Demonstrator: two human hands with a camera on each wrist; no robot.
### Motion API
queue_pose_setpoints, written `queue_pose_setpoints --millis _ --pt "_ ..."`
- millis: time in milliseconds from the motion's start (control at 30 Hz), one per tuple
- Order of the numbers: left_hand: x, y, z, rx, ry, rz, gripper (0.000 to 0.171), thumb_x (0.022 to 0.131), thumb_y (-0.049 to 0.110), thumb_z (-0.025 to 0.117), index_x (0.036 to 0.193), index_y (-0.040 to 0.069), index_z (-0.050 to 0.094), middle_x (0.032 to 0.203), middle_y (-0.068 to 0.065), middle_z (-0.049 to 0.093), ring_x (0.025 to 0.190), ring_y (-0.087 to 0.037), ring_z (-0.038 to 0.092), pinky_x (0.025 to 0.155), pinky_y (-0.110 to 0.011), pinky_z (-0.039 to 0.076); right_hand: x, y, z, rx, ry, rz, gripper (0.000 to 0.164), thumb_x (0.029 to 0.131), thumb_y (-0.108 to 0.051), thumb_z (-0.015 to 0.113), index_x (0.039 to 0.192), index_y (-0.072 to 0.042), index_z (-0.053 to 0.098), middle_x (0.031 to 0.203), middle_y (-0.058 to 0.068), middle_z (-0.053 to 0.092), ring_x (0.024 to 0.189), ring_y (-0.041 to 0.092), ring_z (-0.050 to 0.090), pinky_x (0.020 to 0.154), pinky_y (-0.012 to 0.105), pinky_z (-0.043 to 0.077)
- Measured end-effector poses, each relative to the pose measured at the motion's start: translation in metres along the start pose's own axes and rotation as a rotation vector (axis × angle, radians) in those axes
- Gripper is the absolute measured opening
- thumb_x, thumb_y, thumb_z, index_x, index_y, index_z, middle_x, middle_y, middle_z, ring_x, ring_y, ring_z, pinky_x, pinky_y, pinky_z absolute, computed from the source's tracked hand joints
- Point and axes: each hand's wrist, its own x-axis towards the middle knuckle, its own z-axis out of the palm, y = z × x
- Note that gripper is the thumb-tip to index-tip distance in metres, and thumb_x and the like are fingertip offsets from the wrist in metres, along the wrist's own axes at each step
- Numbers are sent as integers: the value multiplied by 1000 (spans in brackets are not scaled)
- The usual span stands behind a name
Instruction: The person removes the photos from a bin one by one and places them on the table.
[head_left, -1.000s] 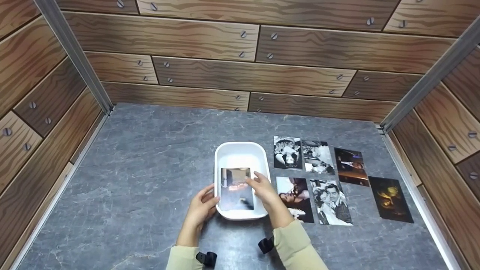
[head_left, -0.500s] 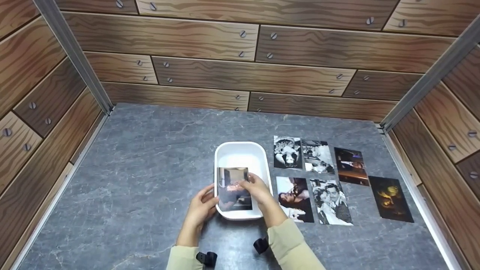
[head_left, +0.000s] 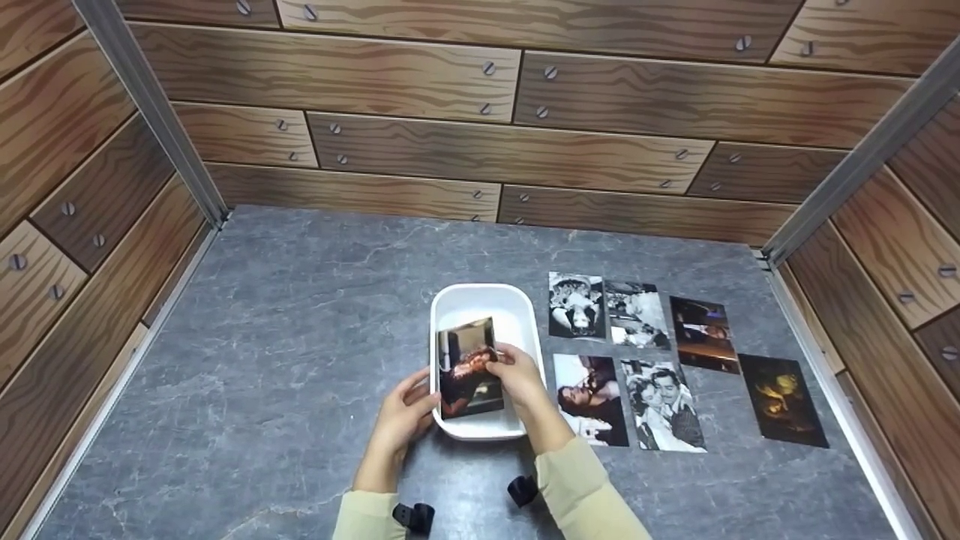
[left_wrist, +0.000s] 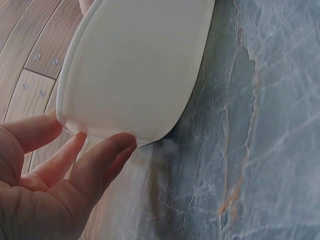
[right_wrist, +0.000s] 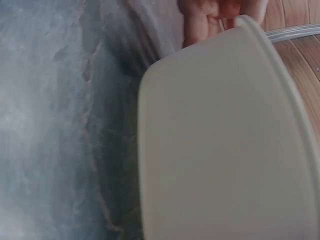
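A white tub with rounded corners stands in the middle of the tabletop. My left hand holds its near left side; in the left wrist view the thumb is at the rim and the fingers press the outer wall. My right hand reaches over the tub's right side and pinches the right edge of a colour photo. The photo is tilted inside the tub, its right side raised. In the right wrist view the tub's wall hides the right hand.
To the tub's right several photos lie flat: black-and-white ones such as the couple photo, and darker colour ones like the photo with a yellow glow. Wood-patterned walls bound the grey marbled tabletop at back and sides.
My right hand has moved slightly left and taken hold of the colour photo in the tub, lifting and tilting it. The left hand stays on the tub.
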Motion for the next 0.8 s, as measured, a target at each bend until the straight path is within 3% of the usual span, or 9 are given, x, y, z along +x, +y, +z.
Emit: queue_pose_setpoints --millis 100,233,400,567,700,800 --pt "0 0 0 3 10 -4 56 92 -1 57 143 -9 35 137 -38 45 107 -25 62 86 -36 57 -19 -34 -3 36 28 20 40 85 9 54 123 21 47 90 13 63 77 11 55 70 18 47" --pt "-1 0 1 30 25 -10 56 92 2 59 143 -8 37 135 -37 47 107 -24 61 84 -34 57 -26 -55 -20 128 80 19 42 86 10 53 124 22 44 87 6 59 72 7 51 63 15 43" --pt "-1 1 2 71 39 -27 57 92 6 62 143 -6 39 137 -35 46 108 -23 61 86 -35 57 -24 -60 -50 315 122 -1 40 88 11 53 126 20 44 85 -1 61 73 6 58 68 17 50" --pt "0 2 3 107 62 -45 58 92 10 64 143 -2 41 138 -33 47 111 -25 61 86 -35 57 -24 -62 -94 325 186 20 40 91 6 52 130 12 45 86 -7 61 75 5 57 69 18 51" --pt "-1 1 3 122 73 -50 57 92 11 64 143 -1 42 138 -32 48 113 -28 61 85 -35 57 -30 -59 -135 340 253 18 24 92 6 51 111 -4 60 81 -10 61 73 3 58 69 17 51" --pt "-1 1 3 142 87 -57 57 92 11 64 143 0 42 138 -31 48 115 -30 61 85 -34 57 -35 -51 -168 335 321 22 29 92 5 54 87 -21 66 77 -12 61 70 1 57 67 14 49"
